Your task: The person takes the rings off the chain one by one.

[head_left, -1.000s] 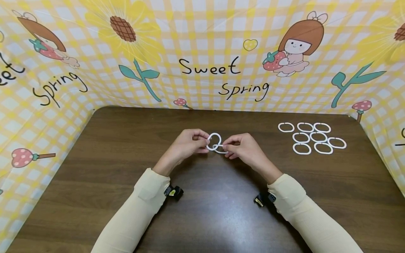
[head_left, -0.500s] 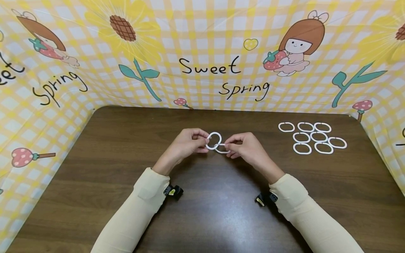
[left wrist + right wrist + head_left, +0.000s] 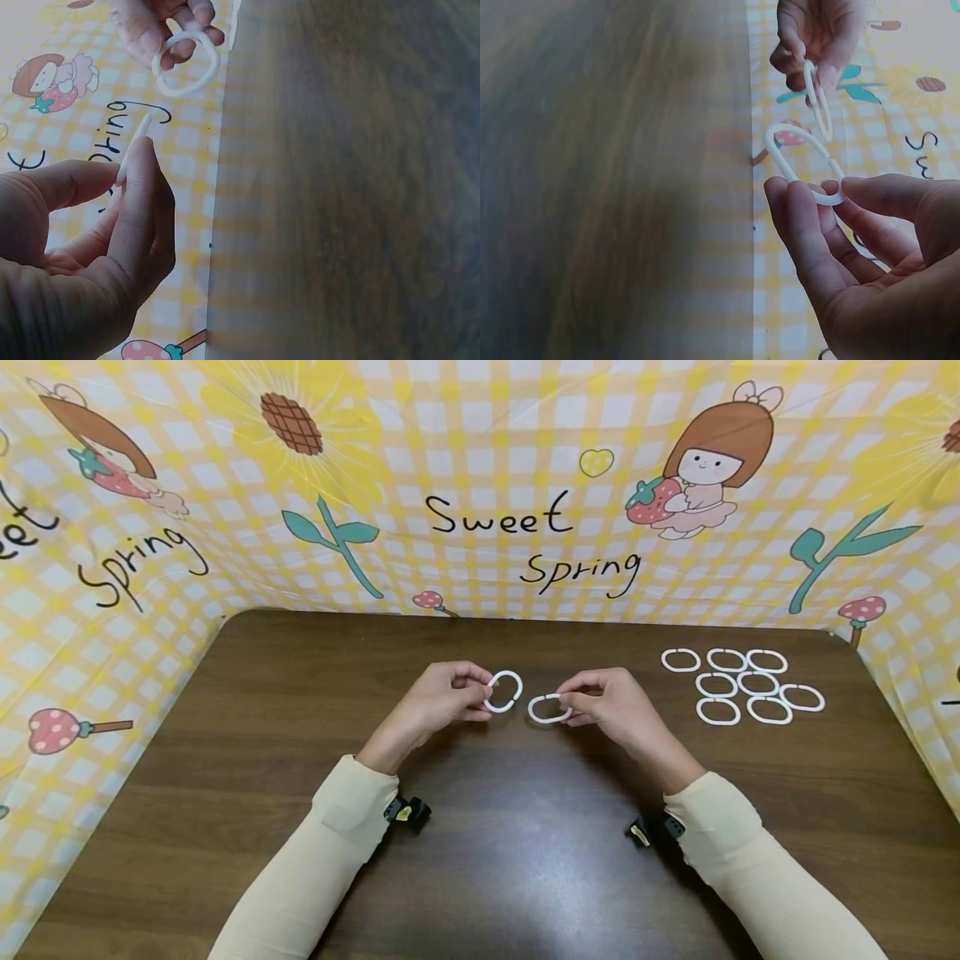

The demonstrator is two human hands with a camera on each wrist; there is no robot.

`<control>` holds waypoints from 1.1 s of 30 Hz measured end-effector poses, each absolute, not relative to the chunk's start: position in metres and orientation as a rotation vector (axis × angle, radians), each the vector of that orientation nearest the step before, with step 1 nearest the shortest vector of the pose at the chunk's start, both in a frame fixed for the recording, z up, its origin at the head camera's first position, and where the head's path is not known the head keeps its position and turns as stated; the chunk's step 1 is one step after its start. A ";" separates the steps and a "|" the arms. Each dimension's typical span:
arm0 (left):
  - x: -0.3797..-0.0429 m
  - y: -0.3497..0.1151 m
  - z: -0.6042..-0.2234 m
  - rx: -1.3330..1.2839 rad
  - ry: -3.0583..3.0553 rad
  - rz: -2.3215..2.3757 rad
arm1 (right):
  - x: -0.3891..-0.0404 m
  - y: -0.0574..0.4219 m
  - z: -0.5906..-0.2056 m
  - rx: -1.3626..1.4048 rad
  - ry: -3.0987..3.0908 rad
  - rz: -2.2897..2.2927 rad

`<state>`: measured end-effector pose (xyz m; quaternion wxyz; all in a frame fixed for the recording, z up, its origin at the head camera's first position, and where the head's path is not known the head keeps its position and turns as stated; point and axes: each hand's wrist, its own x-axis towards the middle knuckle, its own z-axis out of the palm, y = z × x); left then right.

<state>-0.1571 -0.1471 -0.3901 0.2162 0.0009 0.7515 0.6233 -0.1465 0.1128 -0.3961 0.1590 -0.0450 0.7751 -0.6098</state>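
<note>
In the head view my left hand (image 3: 448, 697) pinches a white plastic oval link (image 3: 520, 682) between thumb and fingertips, holding it up on edge. My right hand (image 3: 613, 703) grips a second white link (image 3: 548, 722) by its right end, tilted flatter. The two links are apart, with a narrow space between them above the table. A small split shows in the right-hand link (image 3: 775, 155) in the right wrist view, close to the thumb. From the left wrist, the left-hand link (image 3: 136, 144) appears nearly edge-on, its lower part hidden by fingers.
Several more white links (image 3: 717, 723) lie in a loose group at the far right of the brown wooden table (image 3: 480, 860). A yellow checked cloth (image 3: 480, 435) stands behind the table and along its sides. Each wrist carries a small black camera (image 3: 408, 812).
The two links overlapped between my hands earlier and are now separated. My right hand has moved right with its link; my left hand has shifted only slightly left.
</note>
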 end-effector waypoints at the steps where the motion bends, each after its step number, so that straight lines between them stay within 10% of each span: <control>1: -0.157 -0.147 -0.390 0.004 2.082 1.726 | -0.147 0.116 -0.395 -0.127 2.217 -1.748; 33: -0.158 -0.147 -0.389 0.006 2.091 1.697 | -0.126 0.284 -0.387 0.012 2.181 -2.031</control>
